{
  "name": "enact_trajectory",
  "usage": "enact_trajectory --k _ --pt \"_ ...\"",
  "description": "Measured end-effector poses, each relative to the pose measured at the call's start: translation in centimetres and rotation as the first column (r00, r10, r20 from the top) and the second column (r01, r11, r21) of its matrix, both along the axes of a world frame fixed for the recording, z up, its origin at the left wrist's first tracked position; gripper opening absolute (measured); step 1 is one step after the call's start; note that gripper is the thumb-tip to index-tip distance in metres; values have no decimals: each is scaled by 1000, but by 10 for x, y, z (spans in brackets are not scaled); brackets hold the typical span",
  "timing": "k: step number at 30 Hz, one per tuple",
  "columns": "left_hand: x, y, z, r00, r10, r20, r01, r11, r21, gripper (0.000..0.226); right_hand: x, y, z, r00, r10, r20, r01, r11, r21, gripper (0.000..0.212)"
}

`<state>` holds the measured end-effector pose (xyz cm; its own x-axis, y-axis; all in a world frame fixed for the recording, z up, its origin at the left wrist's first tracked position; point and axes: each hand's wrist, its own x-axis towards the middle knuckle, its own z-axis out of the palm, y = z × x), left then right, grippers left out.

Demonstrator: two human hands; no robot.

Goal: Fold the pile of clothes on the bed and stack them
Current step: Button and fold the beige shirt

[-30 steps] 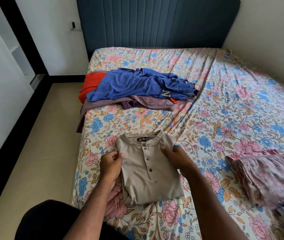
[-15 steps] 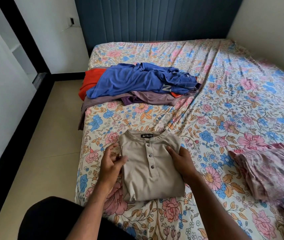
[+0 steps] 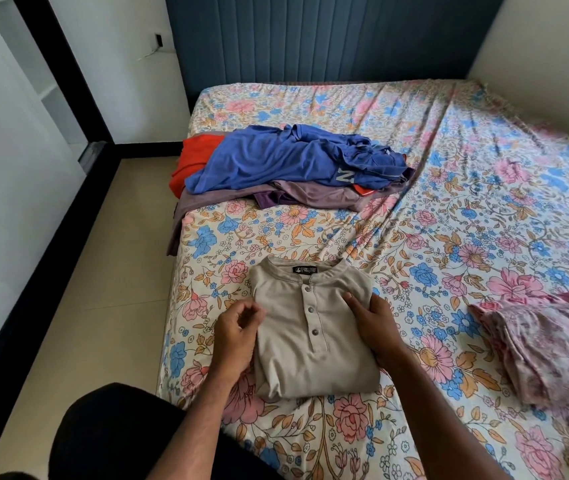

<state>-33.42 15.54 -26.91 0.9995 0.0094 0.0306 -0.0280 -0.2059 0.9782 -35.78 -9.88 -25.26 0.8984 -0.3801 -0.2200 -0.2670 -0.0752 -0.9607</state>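
Two hands frame a folded beige henley shirt (image 3: 314,337) lying near the bed's (image 3: 483,220) front-left corner. Left hand (image 3: 236,336), fingers loosely curled and holding nothing, sits at the shirt's left edge. Right hand (image 3: 374,323) rests on the shirt's right side, fingers laid over the fabric. Toward the left edge, farther up the bed, lies the unfolded pile (image 3: 290,168): blue garment uppermost, orange and mauve beneath. By the right edge sits a pink patterned garment (image 3: 546,351).

one folded shirt (image 3: 314,334), one clothes pile (image 3: 286,168), two hands (image 3: 238,334)
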Motion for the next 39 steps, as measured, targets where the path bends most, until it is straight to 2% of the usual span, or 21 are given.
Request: enact_trajectory --k 2,3,5,6,7,8,9,11,14,16,18,21,23,26,29,32,35,37,39 --pt "5 2 8 973 123 -196 -166 962 -219 17 -1 0 1 1000 3 12 -3 1000 2 23" --pt "9 4 14 929 185 -322 -298 889 -347 26 -1 1 2 1000 7 14 -7 1000 -1 24" --pt "18 11 29 812 235 -535 -536 664 -522 42 -1 1 2 1000 6 9 -6 1000 -17 25" --pt "23 16 32 773 210 -598 -595 566 -570 49 -1 1 1 1000 2 7 -2 1000 -27 25" --pt "26 20 35 757 166 -632 -615 507 -604 57 -1 0 0 1000 0 11 1 999 -38 24" --pt "29 22 35 756 138 -640 -610 507 -610 63 -1 1 1 1000 -1 17 1 999 -45 22" --pt "30 21 35 765 127 -632 -585 547 -598 64 -1 0 0 1000 1 24 0 999 -52 21" --pt "29 17 35 781 158 -604 -529 682 -505 50 -2 0 1 1000 10 28 -8 999 -50 21" --pt "28 7 35 850 225 -477 -336 928 -162 28 -2 1 2 1000 6 13 -6 999 -33 26" --pt "29 -1 37 901 170 -398 -134 984 119 29 -3 1 3 1000 3 8 -3 1000 -28 29" --pt "32 -10 45 913 79 -400 12 975 221 34 -4 1 6 1000 3 -12 -3 1000 -11 32" --pt "41 -19 51 896 6 -443 84 979 184 20 -5 -2 13 999 28 -19 -28 1000 -10 33" --pt "44 -28 54 909 -5 -417 96 975 198 17 -5 -7 17 998 67 0 -66 990 -126 42" --pt "47 -45 57 950 -29 -310 119 954 274 47 -2 -24 19 994 108 -22 -108 927 -360 65" --pt "58 -77 63 975 -67 -213 141 924 356 51 -3 -51 39 997 65 -33 -73 865 -496 48" --pt "78 -126 74 974 -177 -144 217 912 349 51 -4 -94 54 998 -56 14 55 841 -538 44" --pt "103 -189 91 953 -288 -90 301 887 350 38 -8 -144 71 982 -177 70 188 846 -499 38" --pt "120 -240 101 925 -375 -55 369 858 356 28 -14 -181 81 962 -248 116 273 842 -465 25" --pt "133 -287 109 895 -445 -13 421 836 354 28 -21 -212 84 929 -340 147 368 808 -460 18"
